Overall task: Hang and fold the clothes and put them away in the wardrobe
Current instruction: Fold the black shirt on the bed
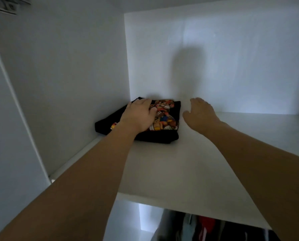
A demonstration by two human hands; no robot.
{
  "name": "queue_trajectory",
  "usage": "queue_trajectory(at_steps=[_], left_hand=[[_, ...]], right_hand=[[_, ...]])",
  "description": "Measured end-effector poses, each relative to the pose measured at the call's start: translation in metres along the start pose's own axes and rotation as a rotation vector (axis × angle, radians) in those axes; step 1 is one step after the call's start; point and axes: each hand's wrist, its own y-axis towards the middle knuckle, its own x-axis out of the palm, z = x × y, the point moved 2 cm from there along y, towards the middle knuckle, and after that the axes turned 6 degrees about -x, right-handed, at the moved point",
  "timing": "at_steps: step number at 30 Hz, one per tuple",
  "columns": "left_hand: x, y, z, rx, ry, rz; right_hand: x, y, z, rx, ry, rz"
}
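A blurred, grey-patterned object point(5, 5) juts in at the top left corner, too unclear to identify.

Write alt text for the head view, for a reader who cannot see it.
A person's left hand rests flat on a folded black shirt with a colourful cartoon print, lying in the back left corner of a white wardrobe shelf. The right hand is open beside the shirt, apart from it. Hanging clothes show dimly below the shelf.
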Motion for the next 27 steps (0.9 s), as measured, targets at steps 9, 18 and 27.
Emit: queue_trajectory(at_steps=[9,18,27], left_hand=[[-0.003,-0.054,0.119,0.265,-0.033,0.017],[0.022,-0.128,0.266,0.673,-0.237,-0.12],[-0.023,-0.31,0.372,1.087,-0.318,-0.131]], right_hand=[[-0.105,-0.131,0.079,0.208,-0.125,0.104],[-0.189,-0.284,0.095,0.493,-0.365,0.236],[-0.26,-0.513,0.051,0.755,-0.479,0.185]])
